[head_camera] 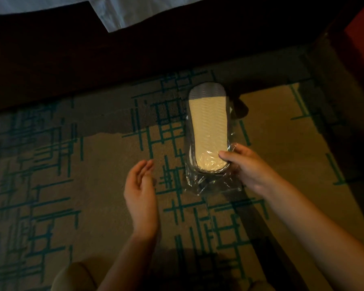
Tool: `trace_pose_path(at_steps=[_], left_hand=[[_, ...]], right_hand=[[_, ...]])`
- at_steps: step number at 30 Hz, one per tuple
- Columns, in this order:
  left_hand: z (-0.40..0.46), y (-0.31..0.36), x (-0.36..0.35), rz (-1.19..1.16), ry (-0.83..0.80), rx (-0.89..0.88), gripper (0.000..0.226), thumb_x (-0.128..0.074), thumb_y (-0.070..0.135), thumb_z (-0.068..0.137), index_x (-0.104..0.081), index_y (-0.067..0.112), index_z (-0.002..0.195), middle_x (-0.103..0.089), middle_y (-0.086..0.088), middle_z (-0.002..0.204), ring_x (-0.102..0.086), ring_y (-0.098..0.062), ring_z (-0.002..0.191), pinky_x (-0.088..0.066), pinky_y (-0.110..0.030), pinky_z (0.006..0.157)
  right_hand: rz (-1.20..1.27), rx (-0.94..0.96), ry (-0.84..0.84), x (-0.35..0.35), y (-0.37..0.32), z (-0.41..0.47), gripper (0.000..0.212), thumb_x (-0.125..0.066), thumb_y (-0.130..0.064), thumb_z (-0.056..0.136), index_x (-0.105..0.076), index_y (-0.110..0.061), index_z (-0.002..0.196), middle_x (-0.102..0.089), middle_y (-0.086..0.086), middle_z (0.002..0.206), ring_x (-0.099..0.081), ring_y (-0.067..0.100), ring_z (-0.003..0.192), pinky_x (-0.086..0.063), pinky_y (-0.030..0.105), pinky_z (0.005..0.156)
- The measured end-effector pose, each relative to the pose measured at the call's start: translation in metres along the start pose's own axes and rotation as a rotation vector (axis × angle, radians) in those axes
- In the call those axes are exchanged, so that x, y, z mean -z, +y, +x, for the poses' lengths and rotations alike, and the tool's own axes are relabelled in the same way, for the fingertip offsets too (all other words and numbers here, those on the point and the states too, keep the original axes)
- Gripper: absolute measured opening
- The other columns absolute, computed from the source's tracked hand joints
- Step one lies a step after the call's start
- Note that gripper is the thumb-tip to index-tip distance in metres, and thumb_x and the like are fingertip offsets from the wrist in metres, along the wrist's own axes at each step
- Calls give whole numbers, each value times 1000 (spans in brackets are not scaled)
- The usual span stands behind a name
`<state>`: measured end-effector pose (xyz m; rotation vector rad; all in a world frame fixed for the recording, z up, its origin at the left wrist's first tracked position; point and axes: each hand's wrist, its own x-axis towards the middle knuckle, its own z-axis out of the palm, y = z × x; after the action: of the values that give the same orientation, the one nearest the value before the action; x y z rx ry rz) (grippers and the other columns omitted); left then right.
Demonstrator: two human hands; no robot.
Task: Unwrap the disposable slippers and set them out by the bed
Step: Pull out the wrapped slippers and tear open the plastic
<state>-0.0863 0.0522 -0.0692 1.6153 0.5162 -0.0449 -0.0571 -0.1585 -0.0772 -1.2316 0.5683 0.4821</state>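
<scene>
Above the patterned carpet, the slippers are still sealed in their clear wrapper, so unwrapping has barely begun. The right hand pinches the pack's near end, thumb on top. To its left, the left hand hangs apart, fingers loosely straight, holding nothing. Beyond lie the dark bed base and a white sheet; nothing appears to block the floor beside it.

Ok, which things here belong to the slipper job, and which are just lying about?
Job:
slippers, sole up, still in the wrap
right hand, gripping the pack's near end
left hand, open, off the pack
bed, where they go

Just there:
carpet
sheet hanging over the bed edge
</scene>
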Motion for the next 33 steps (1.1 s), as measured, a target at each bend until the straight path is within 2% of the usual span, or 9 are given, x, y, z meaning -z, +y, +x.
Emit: trace_pose_path(at_steps=[3,6,8,11,14,17,25,29,33], left_hand=[[26,8,-1,-119,-322,383,27,-50,39,82,-61,22,100,-69,-2,107,-65,-12,99,-50,-28,90],[31,16,-15,-156,-527,542,22,-55,25,82,-64,12,97,-75,-4,86,-71,-12,79,-58,-23,70],[28,18,-23,-209,-501,582,18,-53,10,86,-60,4,102,-73,-7,82,-72,-14,71,-59,-21,62],[24,9,-25,-327,-460,587,20,-52,5,86,-57,-1,104,-70,-10,82,-71,-16,68,-59,-23,60],[19,6,-22,-399,-553,581,24,-57,12,77,-59,4,99,-68,-9,82,-68,-15,68,-60,-24,61],[16,6,-23,-389,-572,646,22,-53,6,83,-59,5,105,-71,-10,86,-71,-15,68,-59,-24,58],[12,-4,-27,-392,-405,669,23,-50,4,88,-57,5,110,-70,-11,92,-72,-16,72,-60,-25,61],[18,-10,-20,-591,-294,674,29,-49,6,89,-53,6,117,-67,-12,101,-72,-17,78,-60,-26,62],[22,-13,-15,-660,-219,636,24,-50,7,89,-56,9,112,-72,-8,91,-73,-15,75,-59,-25,60]], right_hand=[[-125,8,-108,0,-5,-1,15,-60,-8,83,-55,-22,88,-58,-1,86,-54,12,78,-42,22,65],[-271,-1,-244,-4,-5,3,22,-65,-10,79,-58,-17,99,-61,-2,89,-58,12,84,-44,22,71],[-341,-2,-269,-6,-5,4,18,-69,-15,75,-59,-20,89,-62,-3,89,-59,14,87,-44,26,80],[-355,-21,-253,-3,-5,7,41,-77,-34,56,-59,-21,90,-63,-3,92,-58,16,90,-43,30,86],[-343,-16,-231,2,-4,7,20,-76,-24,65,-61,-23,79,-61,-7,78,-56,10,78,-40,30,85],[-404,-27,-217,8,0,7,41,-78,-33,53,-58,-21,87,-57,-9,77,-55,8,76,-42,30,85],[-298,-52,-116,15,1,5,28,-71,-17,73,-60,-25,98,-60,-4,95,-57,14,90,-46,30,82],[-329,218,273,21,-6,-8,13,-66,-11,81,-61,-21,87,-54,-4,78,-52,10,72,-43,21,64],[-546,453,212,-3,-4,-31,17,-64,-11,82,-61,-27,80,-61,-10,79,-58,4,72,-47,14,63]])
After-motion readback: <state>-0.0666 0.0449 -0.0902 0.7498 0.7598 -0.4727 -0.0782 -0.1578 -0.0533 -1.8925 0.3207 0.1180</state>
